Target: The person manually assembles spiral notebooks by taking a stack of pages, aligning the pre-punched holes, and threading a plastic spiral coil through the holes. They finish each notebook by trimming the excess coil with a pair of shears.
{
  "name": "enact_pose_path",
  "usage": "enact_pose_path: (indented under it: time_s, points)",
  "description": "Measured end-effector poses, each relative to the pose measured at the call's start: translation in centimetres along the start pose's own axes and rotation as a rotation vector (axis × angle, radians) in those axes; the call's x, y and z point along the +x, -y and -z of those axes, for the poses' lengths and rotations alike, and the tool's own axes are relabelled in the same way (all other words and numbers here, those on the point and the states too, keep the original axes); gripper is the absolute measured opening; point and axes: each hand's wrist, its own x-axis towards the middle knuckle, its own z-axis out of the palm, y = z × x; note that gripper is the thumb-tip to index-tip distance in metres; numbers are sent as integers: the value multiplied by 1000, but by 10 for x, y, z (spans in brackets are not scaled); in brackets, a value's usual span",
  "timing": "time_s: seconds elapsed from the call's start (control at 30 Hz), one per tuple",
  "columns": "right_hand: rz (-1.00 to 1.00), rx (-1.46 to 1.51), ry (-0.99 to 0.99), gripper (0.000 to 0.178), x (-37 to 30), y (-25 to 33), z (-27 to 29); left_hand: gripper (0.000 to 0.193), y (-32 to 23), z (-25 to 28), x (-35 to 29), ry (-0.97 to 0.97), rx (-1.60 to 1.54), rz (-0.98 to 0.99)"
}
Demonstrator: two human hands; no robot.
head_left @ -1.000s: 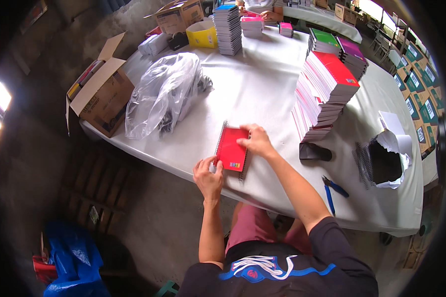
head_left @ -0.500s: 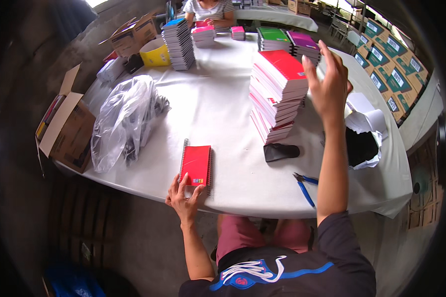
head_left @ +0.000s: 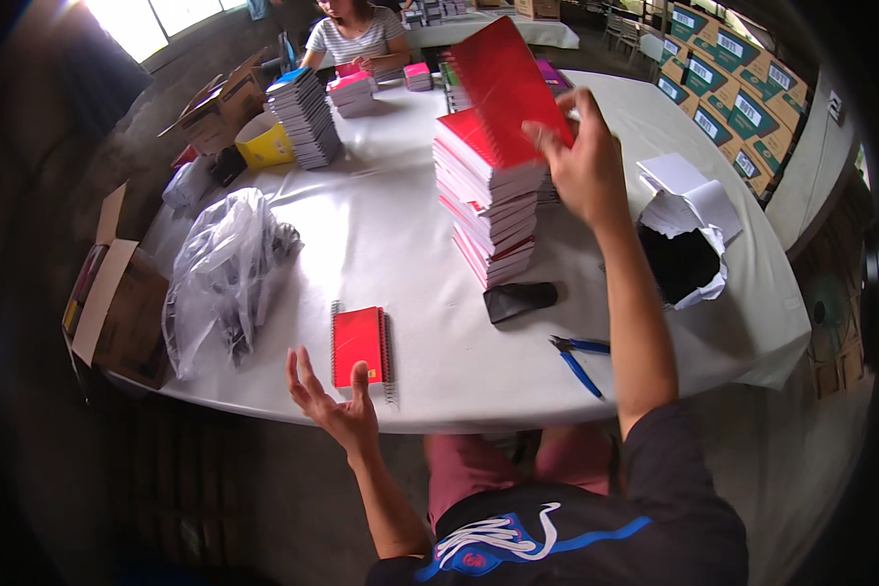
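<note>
Raised over the tall stack of red notebooks [head_left: 488, 210], my right hand [head_left: 586, 156] grips a red notebook [head_left: 508, 83] by its near right edge. That notebook is tilted up, with its coil along the far left side. Close to the table's front edge, two red notebooks [head_left: 358, 342] appear to lie one on the other, with wire coils showing on both sides and one coil end sticking out at the bottom. My left hand [head_left: 337, 400] hovers just beside their lower edge, palm up, fingers spread, holding nothing.
Blue-handled cutters [head_left: 581, 366] and a black pouch-like object [head_left: 520, 301] lie near the stack. A torn white wrapper with black contents [head_left: 679, 264] is at right. Clear plastic bags [head_left: 230, 273] and an opened carton [head_left: 127, 313] stand left. Across the table sits another person [head_left: 356, 44].
My right hand has gone from open beside the stack to holding a red notebook lifted off its top. My left hand has come off the notebooks on the table. The view has shifted.
</note>
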Motion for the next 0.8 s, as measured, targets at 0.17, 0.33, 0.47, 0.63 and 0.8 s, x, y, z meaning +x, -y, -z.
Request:
enact_pose_path:
  time_s: [0.17, 0.33, 0.47, 0.63, 0.8]
  points:
    - [187, 273, 267, 35, -140, -3, -13, 54, -88, -27, 0, 385, -1214, 484]
    - [-80, 255, 533, 53, -176, -84, 12, 14, -84, -29, -5, 822, -506, 46]
    - [-176, -854, 222, 50, -143, -178, 57, 7, -75, -39, -25, 889, 200, -365]
    - [-234, -997, 423, 29, -131, -234, 64, 46, -71, -51, -42, 722, 334, -438]
    - [-154, -786, 289, 29, -115, -193, 77, 70, -56, -84, -95, 359, 168, -297]
